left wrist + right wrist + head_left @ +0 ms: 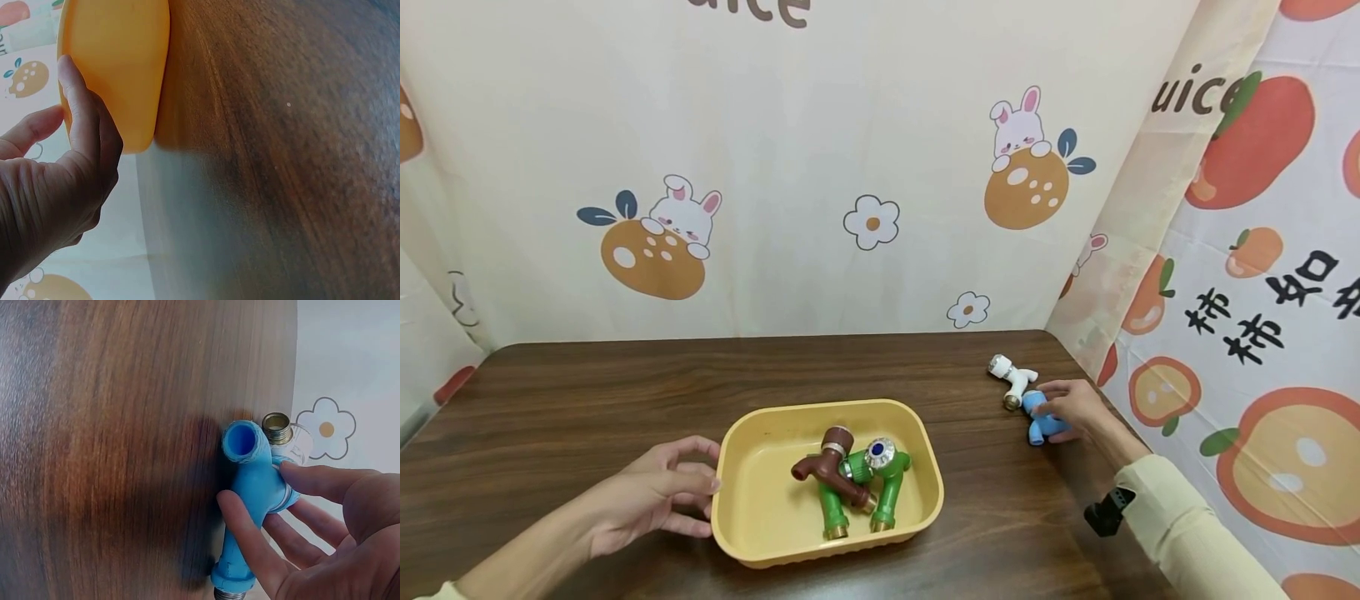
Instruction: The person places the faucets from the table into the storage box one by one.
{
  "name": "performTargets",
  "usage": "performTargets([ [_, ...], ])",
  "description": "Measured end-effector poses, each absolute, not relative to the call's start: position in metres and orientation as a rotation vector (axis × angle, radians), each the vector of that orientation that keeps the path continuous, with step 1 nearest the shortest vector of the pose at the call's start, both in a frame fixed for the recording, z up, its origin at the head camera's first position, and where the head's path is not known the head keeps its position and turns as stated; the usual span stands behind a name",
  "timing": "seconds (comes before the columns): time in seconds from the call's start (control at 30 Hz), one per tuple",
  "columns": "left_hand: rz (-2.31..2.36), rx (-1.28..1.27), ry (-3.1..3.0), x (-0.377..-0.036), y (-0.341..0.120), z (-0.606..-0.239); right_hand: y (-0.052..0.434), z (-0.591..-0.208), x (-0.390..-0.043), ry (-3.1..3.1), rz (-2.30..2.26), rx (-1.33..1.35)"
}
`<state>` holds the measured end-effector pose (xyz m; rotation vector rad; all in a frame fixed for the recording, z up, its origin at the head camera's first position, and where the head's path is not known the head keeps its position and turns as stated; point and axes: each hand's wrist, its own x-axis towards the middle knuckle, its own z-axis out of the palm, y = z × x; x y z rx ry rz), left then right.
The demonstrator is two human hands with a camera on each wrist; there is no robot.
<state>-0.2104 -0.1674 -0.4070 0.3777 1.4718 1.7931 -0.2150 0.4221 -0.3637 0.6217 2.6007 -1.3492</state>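
My right hand point(1071, 406) grips a blue faucet point(1036, 421) at the table's right side. In the right wrist view, the thumb and index finger lie against the blue faucet's body point(256, 487), with its open spout toward the camera. A white faucet point(1019, 382) with a brass end lies right behind it. My left hand point(651, 492) rests with loosely extended fingers at the left rim of a yellow basin point(752, 517). The left wrist view shows those fingertips against the basin's wall point(128, 81). Inside lie a brown faucet point(827, 471) and a green double-outlet faucet point(891, 492).
The dark wooden table point(625, 383) backs onto a cream curtain point(850, 125) with rabbit and flower prints. Another printed curtain point(1247, 333) hangs close along the right edge, beside my right arm. A black strap device point(1108, 510) sits on the right sleeve.
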Motion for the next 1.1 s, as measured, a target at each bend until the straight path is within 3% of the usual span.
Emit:
performTargets([
  [1.1,1.789,0.380,1.471,-0.210,-0.167,-0.406,0.421,-0.353,-0.205,2.447,-1.548,0.522],
])
